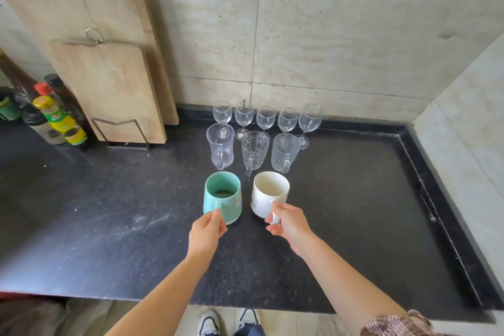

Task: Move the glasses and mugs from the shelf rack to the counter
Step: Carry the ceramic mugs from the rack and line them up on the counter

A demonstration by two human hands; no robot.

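On the black counter a teal mug stands upright, and my left hand grips its handle. Beside it to the right is a white mug, whose handle my right hand holds. Behind the mugs stand three clear glass mugs: a left one, a middle one and a right one. Further back, by the wall, is a row of several wine glasses. The shelf rack is out of view.
Two wooden cutting boards lean on the wall in a wire stand at the back left. Sauce bottles cluster at the far left. A raised counter lip runs along the right side. The counter's front edge lies near my shoes.
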